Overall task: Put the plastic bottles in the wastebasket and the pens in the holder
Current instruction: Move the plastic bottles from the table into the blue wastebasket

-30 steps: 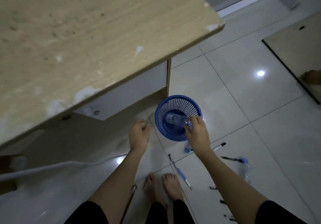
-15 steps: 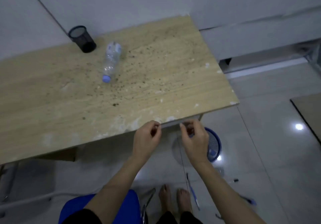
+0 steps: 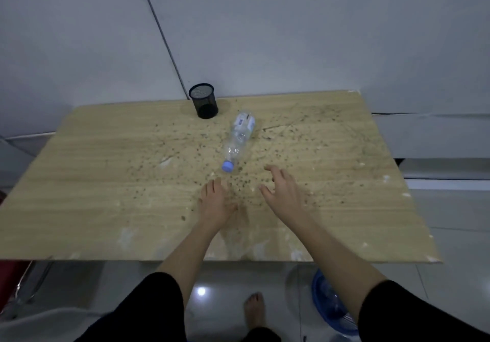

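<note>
A clear plastic bottle (image 3: 238, 140) with a blue cap lies on its side on the wooden table (image 3: 106, 182), cap pointing toward me. A black mesh pen holder (image 3: 203, 101) stands at the table's far edge, just left of the bottle. My right hand (image 3: 283, 193) hovers over the table with fingers spread, a short way below and right of the cap, holding nothing. My left hand (image 3: 216, 203) rests flat on the table, fingers together, empty. The blue wastebasket (image 3: 322, 299) sits on the floor under the table's right front corner, partly hidden by my right arm.
The table top is speckled with dark crumbs. A grey wall rises right behind it. A red chair with a metal frame (image 3: 16, 283) shows at lower left. My bare foot (image 3: 254, 312) stands on the glossy tiled floor beside the wastebasket.
My view rose from the floor and wastebasket to the table top. My right hand let go of a bottle over the wastebasket, and both hands moved up onto the table toward the lying bottle.
</note>
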Available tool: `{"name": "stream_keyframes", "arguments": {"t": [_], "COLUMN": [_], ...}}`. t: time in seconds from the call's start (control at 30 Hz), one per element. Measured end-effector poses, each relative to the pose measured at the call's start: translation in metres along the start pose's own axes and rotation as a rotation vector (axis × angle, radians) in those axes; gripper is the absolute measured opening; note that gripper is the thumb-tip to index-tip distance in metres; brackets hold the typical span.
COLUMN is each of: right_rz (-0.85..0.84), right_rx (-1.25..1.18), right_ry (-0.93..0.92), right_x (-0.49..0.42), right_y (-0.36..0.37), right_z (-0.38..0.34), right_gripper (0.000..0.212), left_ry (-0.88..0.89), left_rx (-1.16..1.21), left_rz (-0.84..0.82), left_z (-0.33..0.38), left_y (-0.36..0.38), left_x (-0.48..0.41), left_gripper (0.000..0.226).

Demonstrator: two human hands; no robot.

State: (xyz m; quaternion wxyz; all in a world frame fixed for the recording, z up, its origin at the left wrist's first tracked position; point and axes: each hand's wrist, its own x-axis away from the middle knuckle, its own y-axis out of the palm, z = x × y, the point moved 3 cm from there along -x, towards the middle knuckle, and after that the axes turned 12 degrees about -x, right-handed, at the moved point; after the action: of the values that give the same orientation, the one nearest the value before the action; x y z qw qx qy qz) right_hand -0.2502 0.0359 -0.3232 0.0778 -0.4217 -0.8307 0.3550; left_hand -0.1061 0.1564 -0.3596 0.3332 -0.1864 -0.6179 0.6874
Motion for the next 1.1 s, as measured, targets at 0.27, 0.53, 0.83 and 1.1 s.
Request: {"name": "stream_keyframes", "arguments": {"t": [0.27, 0.53, 0.83, 1.1], "right_rz": [-0.281, -0.39, -0.2, -0.101], "right_rx": [-0.028, 0.099, -0.154, -0.131], "right_ry": [0.062, 0.098, 0.092, 0.094], "right_x": [-0.078, -0.111, -0.075, 0.001], "right_y": [0.071, 0.111, 0.073, 0.009], "right_z": [-0.026, -0.027, -0.018, 0.013], "right_gripper": [0.053, 0.046, 0.051, 0.058], "left_ry": [0.078, 0.051, 0.07, 0.195], "left_rx": [-0.142, -0.225, -0.218, -0.174], "left_rz": [-0.384, -0.543, -0.444, -0.169], "left_z": [-0.023, -0.018, -0.017, 0.022], "left_y": [0.027, 0.028, 0.03, 0.052], "left_x": [-0.054, -0.059, -0.054, 0.028], "left_gripper": [0.14, 0.146, 0.139, 0.097]}}
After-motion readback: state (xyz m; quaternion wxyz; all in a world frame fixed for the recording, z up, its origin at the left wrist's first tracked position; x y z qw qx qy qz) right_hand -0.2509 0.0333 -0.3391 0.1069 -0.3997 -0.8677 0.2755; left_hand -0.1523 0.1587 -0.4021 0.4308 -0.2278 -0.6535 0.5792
